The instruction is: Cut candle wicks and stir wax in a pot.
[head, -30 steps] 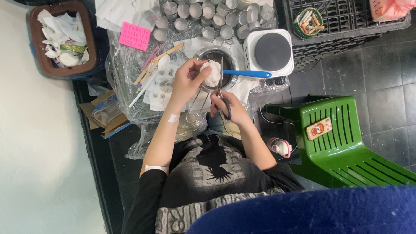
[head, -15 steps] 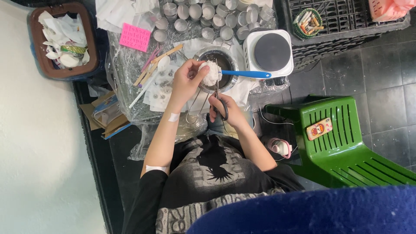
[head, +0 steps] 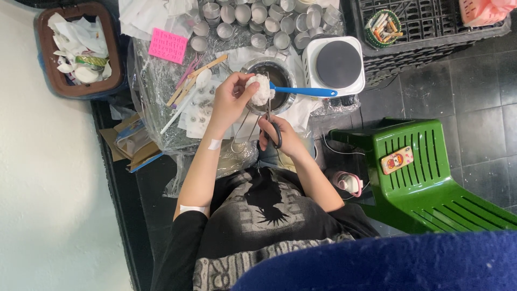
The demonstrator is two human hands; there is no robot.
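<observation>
Partly hidden, the blades of the scissors (head: 272, 125) run up behind the white lump (head: 260, 89), so whether they are parted or together cannot be made out; only the dark handle loops show clearly. The scissors' long axis runs nearly straight away from the person, tips pointing up toward the metal bowl (head: 284, 75). The right hand (head: 281, 138) has its fingers threaded through the loops and closed around them. The left hand (head: 230, 98) pinches the white lump between thumb and fingertips, holding it over the bowl's near rim. A blue-handled spoon (head: 303, 91) lies across the bowl, its head hidden behind the lump, its handle pointing toward the small hotplate (head: 337, 63). Small metal cups (head: 257, 21) stand beyond, cut off by the top edge
</observation>
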